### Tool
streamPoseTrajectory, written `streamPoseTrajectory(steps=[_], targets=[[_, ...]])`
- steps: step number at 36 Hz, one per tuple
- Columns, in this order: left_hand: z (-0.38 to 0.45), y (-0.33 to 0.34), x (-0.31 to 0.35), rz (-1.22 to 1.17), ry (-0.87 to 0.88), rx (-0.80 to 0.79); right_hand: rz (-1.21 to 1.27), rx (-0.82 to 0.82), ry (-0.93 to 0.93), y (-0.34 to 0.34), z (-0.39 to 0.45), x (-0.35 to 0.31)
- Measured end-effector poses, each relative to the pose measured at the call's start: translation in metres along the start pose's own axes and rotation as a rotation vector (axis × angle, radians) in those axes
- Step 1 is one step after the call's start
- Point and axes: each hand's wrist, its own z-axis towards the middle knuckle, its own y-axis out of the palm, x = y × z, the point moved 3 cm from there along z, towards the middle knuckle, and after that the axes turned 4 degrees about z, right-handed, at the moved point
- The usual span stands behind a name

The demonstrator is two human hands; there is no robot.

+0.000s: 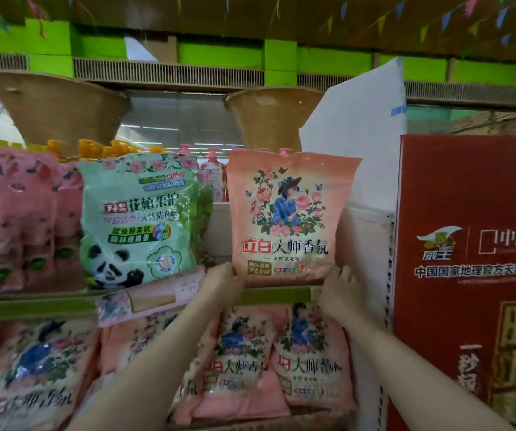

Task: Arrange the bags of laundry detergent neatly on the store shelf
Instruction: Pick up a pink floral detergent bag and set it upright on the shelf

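Your arms are covering parts of the pink bags [312, 359] lying on the shelf below the peach bag [284, 216], so their words are hard to read. Left of the peach bag, a small pink packet [147, 295] is hanging over the shelf edge [278, 294], and its print is too blurry to make out. The red box [471, 275] to the right of the peach bag is getting cut off by the picture's side.

You are holding the peach bag standing up on the shelf edge. Your left hand [224, 281] is pinching its bottom left corner, with the fingers curled mostly closed. Your right hand [340, 290] is gripping its bottom right corner; some fingers are hiding behind the bag. The green panda bag [140, 219] is leaning just left of the peach bag, not touching it.
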Motion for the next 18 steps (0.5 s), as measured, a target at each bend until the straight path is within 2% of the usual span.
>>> streamPoseTrajectory(steps=[2,4,6,11,18], targets=[[-0.01,-0.009,-0.008,0.067,0.027,-0.022,-0.003,-0.044,-0.006,-0.005,-0.013,-0.008],[-0.023,-0.021,-0.018,0.127,0.037,-0.038,0.103,-0.083,-0.045,-0.01,-0.021,-0.023],[-0.033,-0.036,-0.027,0.135,0.044,-0.046,0.193,-0.056,-0.092,-0.02,-0.027,-0.039],[-0.046,-0.062,-0.043,0.129,0.082,-0.008,0.218,-0.033,-0.058,-0.04,-0.033,-0.064],[-0.058,-0.067,-0.045,0.146,0.123,-0.049,0.182,-0.112,-0.071,-0.037,-0.047,-0.086]])
